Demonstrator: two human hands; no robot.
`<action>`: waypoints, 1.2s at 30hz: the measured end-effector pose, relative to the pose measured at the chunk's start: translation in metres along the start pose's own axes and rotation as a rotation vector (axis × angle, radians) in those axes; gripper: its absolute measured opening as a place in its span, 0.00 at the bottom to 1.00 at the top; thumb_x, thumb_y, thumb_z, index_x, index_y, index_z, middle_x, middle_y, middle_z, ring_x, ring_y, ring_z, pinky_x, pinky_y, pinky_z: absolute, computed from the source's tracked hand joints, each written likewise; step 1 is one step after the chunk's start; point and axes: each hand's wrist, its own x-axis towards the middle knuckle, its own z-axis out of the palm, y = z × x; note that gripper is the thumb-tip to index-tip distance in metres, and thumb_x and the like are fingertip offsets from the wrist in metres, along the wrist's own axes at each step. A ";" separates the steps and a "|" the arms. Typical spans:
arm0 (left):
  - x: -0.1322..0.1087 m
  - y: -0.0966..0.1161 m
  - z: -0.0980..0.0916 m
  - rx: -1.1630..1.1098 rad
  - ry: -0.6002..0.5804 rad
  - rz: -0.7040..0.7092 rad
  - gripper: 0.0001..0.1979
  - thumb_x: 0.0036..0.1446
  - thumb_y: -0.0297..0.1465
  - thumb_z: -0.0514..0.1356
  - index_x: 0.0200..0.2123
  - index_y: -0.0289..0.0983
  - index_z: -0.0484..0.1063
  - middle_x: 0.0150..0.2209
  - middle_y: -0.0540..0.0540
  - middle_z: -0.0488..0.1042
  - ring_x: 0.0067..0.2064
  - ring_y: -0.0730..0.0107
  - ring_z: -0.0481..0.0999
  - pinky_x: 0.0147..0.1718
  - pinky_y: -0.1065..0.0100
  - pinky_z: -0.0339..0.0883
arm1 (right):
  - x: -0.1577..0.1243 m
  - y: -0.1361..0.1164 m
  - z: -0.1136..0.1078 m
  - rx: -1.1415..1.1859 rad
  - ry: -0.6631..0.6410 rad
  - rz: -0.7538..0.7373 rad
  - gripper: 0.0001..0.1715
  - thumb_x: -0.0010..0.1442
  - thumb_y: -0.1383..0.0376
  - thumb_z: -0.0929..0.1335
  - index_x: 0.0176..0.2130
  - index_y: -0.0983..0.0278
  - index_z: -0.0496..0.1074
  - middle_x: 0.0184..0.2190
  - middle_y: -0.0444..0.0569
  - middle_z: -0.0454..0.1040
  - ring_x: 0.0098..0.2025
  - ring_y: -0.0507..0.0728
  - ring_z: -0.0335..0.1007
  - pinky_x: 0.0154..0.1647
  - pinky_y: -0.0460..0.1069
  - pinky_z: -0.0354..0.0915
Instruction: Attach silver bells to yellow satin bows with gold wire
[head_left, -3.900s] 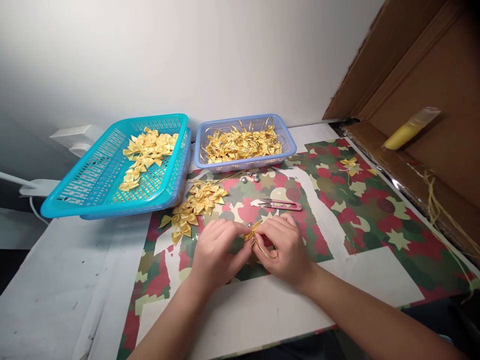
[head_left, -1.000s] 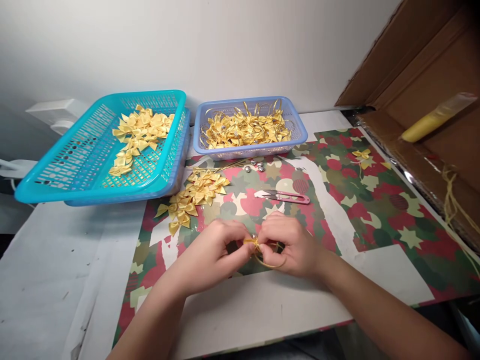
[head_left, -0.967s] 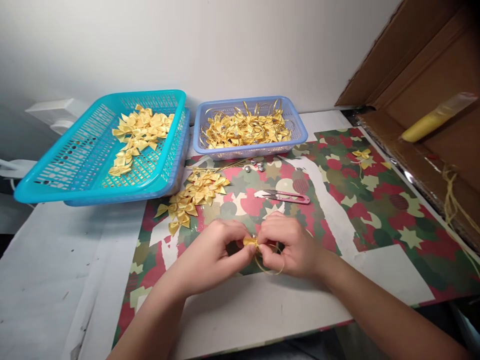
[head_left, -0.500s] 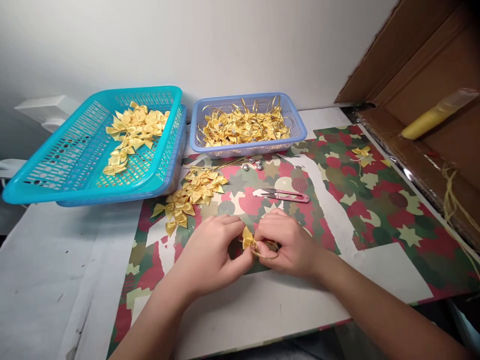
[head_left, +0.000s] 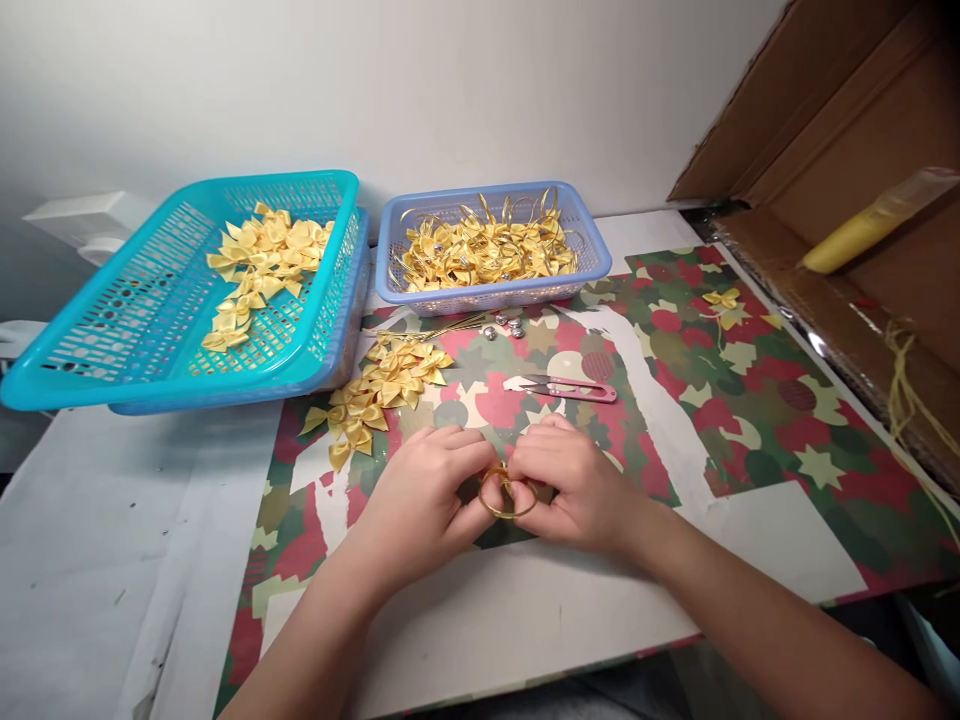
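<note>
Near the front of the patterned sheet, my left hand (head_left: pixel 435 490) and my right hand (head_left: pixel 574 485) meet with thumbs and fingers pinched together. Between them they hold a gold cord loop (head_left: pixel 510 516), which curves toward me below the fingertips. The yellow bow at the cord is mostly hidden by the fingers. Loose yellow bows (head_left: pixel 394 380) lie in a pile beyond my left hand. Pink-handled thread snips (head_left: pixel 577 389) rest beyond my right hand. Several silver bells (head_left: pixel 516 328) and some straight gold cords (head_left: pixel 442 325) lie farther back.
A turquoise basket (head_left: pixel 172 388) with yellow bows sits on a blue one at the left. At the back, a blue basket (head_left: pixel 495 298) holds bows with gold cords. One bow (head_left: pixel 721 299) lies at the right, near a cardboard box (head_left: pixel 840 120) with a yellow tube (head_left: pixel 855 235).
The gold loop has turned from beside my right fingers to the front, between both hands. The yellow bow, visible before, is now mostly covered by my fingers.
</note>
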 end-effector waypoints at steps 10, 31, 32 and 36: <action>0.000 0.000 0.004 -0.222 0.124 -0.036 0.11 0.58 0.28 0.55 0.23 0.36 0.68 0.23 0.52 0.70 0.28 0.72 0.64 0.28 0.71 0.56 | 0.000 -0.003 -0.002 0.123 0.129 0.039 0.10 0.50 0.73 0.63 0.22 0.62 0.57 0.18 0.38 0.59 0.23 0.49 0.51 0.31 0.48 0.52; -0.005 0.003 0.003 -0.404 0.172 -0.092 0.11 0.59 0.30 0.56 0.25 0.37 0.70 0.25 0.49 0.73 0.29 0.70 0.69 0.30 0.70 0.61 | 0.000 -0.007 -0.009 0.195 0.106 0.073 0.03 0.52 0.69 0.64 0.27 0.62 0.63 0.21 0.39 0.62 0.25 0.50 0.56 0.33 0.50 0.54; -0.006 0.004 0.004 -0.381 0.185 -0.075 0.11 0.60 0.32 0.56 0.25 0.37 0.70 0.25 0.49 0.73 0.29 0.70 0.69 0.30 0.70 0.60 | 0.000 -0.007 -0.009 0.136 0.124 0.050 0.03 0.51 0.69 0.64 0.28 0.62 0.62 0.22 0.39 0.62 0.25 0.51 0.56 0.33 0.50 0.53; -0.007 0.007 0.004 -0.256 0.236 -0.018 0.11 0.62 0.31 0.55 0.27 0.37 0.70 0.25 0.50 0.72 0.29 0.70 0.67 0.31 0.69 0.59 | 0.000 -0.009 -0.008 -0.046 0.174 -0.024 0.04 0.50 0.69 0.64 0.28 0.62 0.61 0.21 0.40 0.62 0.25 0.52 0.55 0.32 0.50 0.50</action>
